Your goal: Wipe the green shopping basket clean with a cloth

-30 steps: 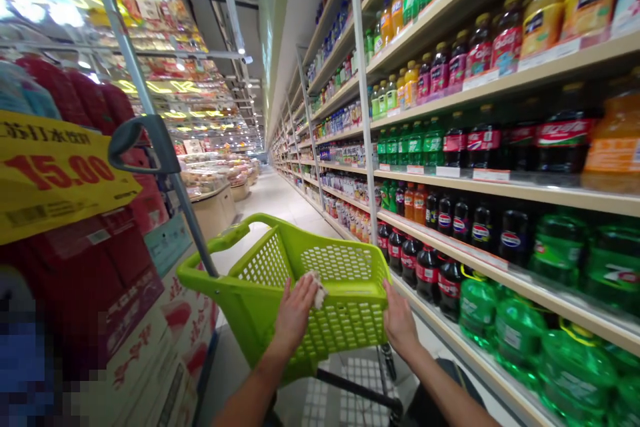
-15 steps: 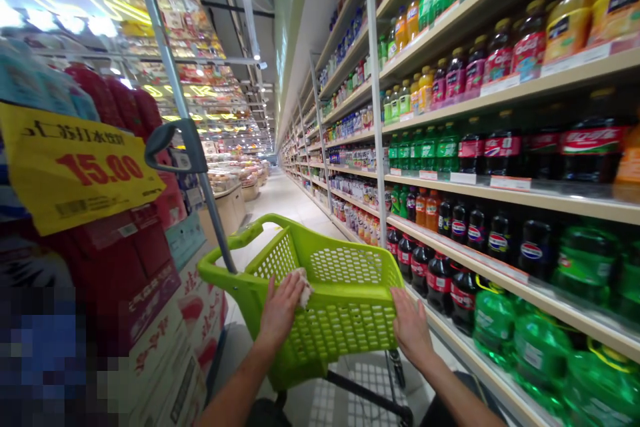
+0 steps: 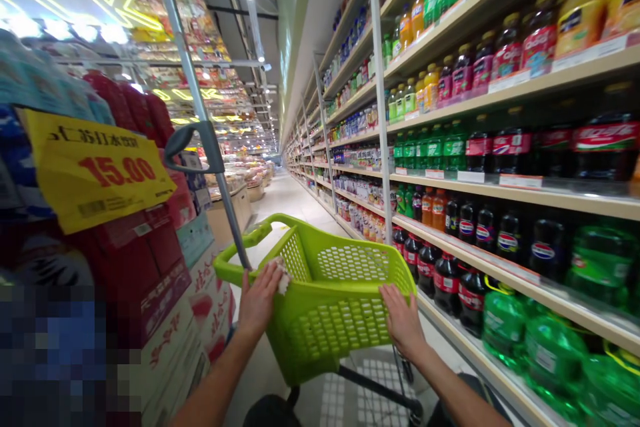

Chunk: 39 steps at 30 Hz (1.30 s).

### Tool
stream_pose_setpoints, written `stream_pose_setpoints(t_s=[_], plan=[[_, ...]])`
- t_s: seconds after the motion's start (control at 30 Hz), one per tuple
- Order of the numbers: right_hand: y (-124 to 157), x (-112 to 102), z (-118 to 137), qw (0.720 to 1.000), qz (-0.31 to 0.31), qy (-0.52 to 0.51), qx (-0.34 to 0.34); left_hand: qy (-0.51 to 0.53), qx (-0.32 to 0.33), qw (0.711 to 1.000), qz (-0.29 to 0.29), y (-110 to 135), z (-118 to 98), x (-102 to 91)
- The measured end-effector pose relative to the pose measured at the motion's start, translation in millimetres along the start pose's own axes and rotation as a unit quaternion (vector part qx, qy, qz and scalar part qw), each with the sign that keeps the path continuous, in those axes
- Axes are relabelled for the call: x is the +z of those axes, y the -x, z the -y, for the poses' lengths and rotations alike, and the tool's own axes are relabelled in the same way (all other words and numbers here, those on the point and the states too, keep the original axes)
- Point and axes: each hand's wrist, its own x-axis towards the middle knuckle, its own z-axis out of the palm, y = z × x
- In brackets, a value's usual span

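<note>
A green plastic shopping cart (image 3: 345, 320) stands in front of me, its basket side turned toward me. My left hand (image 3: 259, 300) presses a crumpled pale cloth (image 3: 283, 273) onto the near rim, close to the cart's left end. The cloth shows beyond the fingertips; its underside is hidden. My right hand (image 3: 401, 321) rests on the same rim near the right end, fingers over the edge and the thumb out of sight, with nothing else visible in it. A grey pole with a dark hooked handle (image 3: 215, 147) rises behind the cart's left end.
Shelves of bottled drinks (image 3: 480, 227) line the right side, close to the cart. Stacked drink cartons (image 3: 170, 320) stand at left under a yellow price sign (image 3: 100, 170). A pale-floored aisle (image 3: 280, 197) runs off into the distance.
My left hand has slid left along the cart's rim with the cloth. My right hand has shifted slightly inward on the rim. The whole view has moved a little.
</note>
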Motion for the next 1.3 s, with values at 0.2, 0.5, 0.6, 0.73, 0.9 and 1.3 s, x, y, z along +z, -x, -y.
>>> stream_pose_setpoints(t_s=[0.2, 0.5, 0.6, 0.73, 0.9, 1.3], plan=[[-1, 1, 0, 1.0, 0.008, -0.01, -0.005, 0.042, 0.078, 0.996, 0.026, -11, -72, 23.5], [4, 2, -22, 0.999, -0.015, 0.013, 0.045, -0.009, 0.018, 1.0, 0.015, -3, 16, -1.5], [6, 4, -17, 0.998, -0.031, 0.012, 0.049, -0.032, -0.017, 0.999, 0.006, -5, 10, -0.1], [7, 6, -16, 0.998, -0.041, 0.013, 0.049, 0.025, 0.1, 0.994, 0.044, -11, -82, 26.6], [7, 7, -29, 0.997, -0.055, 0.007, 0.057, 0.1, 0.177, 0.976, 0.076, -10, -147, 41.9], [3, 0, -16, 0.998, -0.036, 0.003, 0.049, 0.107, 0.04, 0.985, 0.127, -26, -84, 23.1]])
